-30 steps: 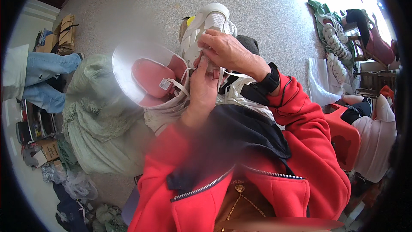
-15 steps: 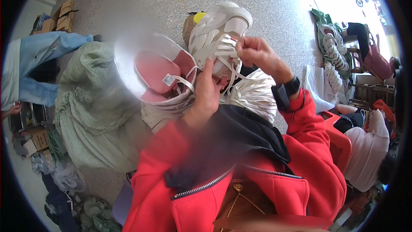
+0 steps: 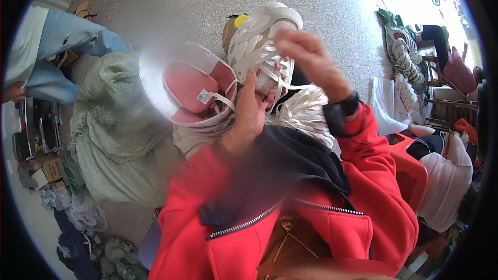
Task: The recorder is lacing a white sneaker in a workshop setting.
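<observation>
White flat laces are the story here, threaded across the cream chunky-soled sneaker [image 3: 264,46] held up over the person's lap. The left hand [image 3: 249,111] props the shoe from below, fingers closed against its tongue side, gripping it. The right hand [image 3: 306,54] sits just above the shoe, fingers pinched narrow on a white flat lace [image 3: 282,80] strand. Just left of the sneaker, touching it, a second shoe with a pink lining [image 3: 194,91] shows its opening, blurred at the rim. Below the sneaker lies a bundle of loose white laces [image 3: 306,114] on the lap.

The sneaker's long axis runs up and away, toe pointing toward the grey speckled floor [image 3: 171,5] beyond, heel nearest the left hand.

Risks, as I judge them: the lace could slip from the pinch, or the pink-lined shoe, only loosely supported, could tip off.
</observation>
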A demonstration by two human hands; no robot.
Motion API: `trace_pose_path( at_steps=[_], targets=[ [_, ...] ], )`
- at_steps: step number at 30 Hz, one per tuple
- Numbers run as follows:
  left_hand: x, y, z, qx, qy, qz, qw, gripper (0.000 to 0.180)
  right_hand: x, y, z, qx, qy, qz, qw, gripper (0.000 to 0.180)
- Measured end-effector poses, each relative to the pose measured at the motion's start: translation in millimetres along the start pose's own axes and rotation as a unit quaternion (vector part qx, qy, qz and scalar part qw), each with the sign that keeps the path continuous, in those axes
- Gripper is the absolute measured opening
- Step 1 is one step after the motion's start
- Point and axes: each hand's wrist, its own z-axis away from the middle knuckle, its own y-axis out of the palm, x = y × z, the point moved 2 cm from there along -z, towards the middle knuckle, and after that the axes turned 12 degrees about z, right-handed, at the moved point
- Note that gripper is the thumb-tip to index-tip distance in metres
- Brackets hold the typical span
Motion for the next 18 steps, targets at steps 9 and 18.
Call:
trace_pose_path(
  at_steps=[9, 18],
  targets=[
    [1.0, -5.5, 1.5, 0.026, -0.005, -0.014, 1.000, 0.043, -7.9, 16.2, 3.0, 0.052, -0.066, 0.312, 0.946, 0.034],
    [-2.1, 8.8, 12.9, -0.004, -0.018, -0.027, 0.999, 0.043, 35.7, -38.9, 18.9, 0.021, -0.023, -0.215, 0.976, 0.031]
  ],
)
